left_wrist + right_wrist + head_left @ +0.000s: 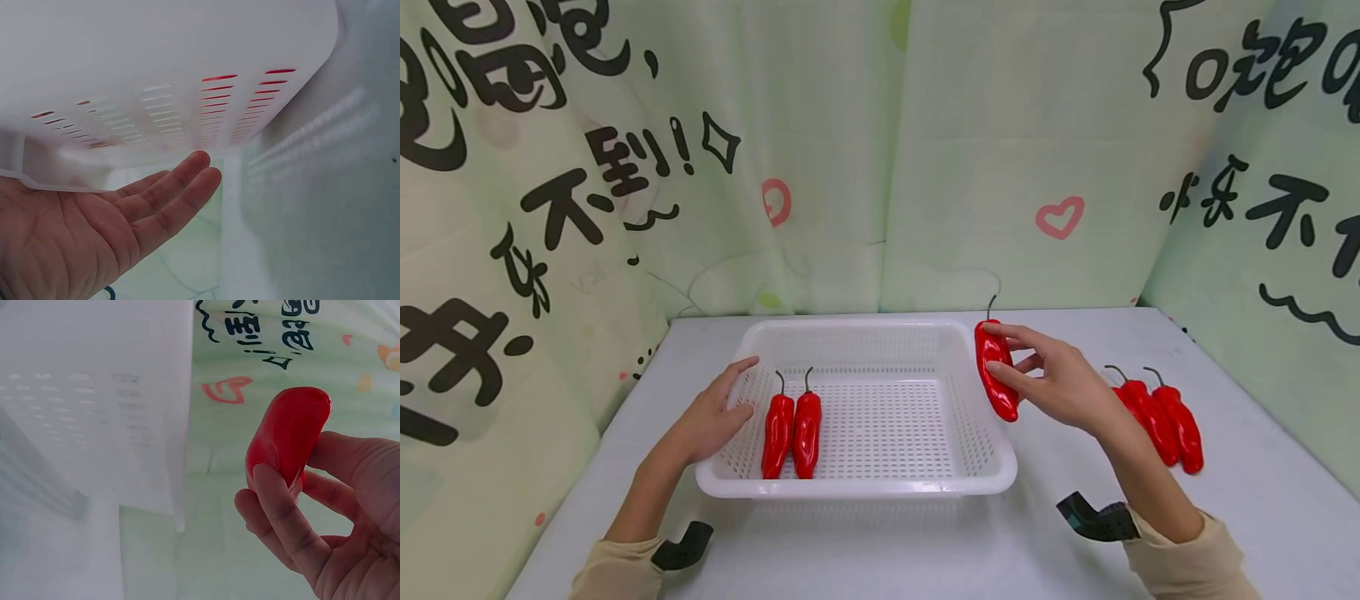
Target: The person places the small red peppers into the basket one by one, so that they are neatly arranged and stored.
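Observation:
My right hand pinches a glossy red chili pepper between thumb and fingers, stem up, beside the right rim of a white perforated basket. In the right wrist view, the lower end of that red chili pepper shows between the fingertips. Inside the basket, two more red chili peppers lie side by side on the left, stems away from me. My left hand rests at the basket's left rim. Seen from the left wrist, this hand has fairly straight fingers extending below the rim, outside the slotted wall.
Several red chili peppers lie together on the white table at the right, partly behind my right forearm. A pale green curtain with dark writing hangs around the table's back and sides.

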Motion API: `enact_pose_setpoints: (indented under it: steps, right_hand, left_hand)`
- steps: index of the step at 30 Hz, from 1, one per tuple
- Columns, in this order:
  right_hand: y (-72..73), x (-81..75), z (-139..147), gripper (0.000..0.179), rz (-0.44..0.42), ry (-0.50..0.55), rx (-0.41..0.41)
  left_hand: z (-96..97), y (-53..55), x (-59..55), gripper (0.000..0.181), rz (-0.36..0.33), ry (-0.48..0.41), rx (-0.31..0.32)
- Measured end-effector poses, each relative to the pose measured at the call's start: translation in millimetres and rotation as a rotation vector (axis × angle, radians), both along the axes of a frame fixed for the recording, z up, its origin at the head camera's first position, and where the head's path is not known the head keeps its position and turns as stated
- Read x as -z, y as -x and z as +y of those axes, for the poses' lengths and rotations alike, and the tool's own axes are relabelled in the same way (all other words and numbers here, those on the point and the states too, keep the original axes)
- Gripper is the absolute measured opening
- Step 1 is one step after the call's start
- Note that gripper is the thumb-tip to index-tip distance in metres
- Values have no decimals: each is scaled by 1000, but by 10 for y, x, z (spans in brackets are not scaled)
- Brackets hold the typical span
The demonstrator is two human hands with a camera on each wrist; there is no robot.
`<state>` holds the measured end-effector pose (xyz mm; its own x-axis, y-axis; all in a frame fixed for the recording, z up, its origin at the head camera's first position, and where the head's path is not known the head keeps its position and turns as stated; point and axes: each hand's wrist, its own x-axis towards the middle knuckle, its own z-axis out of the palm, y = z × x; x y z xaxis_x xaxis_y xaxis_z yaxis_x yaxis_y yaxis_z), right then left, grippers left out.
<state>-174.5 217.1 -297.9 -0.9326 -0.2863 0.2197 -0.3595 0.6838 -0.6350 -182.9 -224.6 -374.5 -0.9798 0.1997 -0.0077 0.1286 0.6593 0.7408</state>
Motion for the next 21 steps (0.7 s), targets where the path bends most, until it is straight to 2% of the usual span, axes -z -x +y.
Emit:
enact_pose_setpoints:
  steps: [10,21]
  right_hand:
    - [78,-116,-250,65,-5,6,-46]
    - [215,-153,-502,61,11,4,-91]
  left_hand:
    - [5,3,-19,69,-6,-2,-6]
    - [1,1,-12,69,-12,-7,-9]
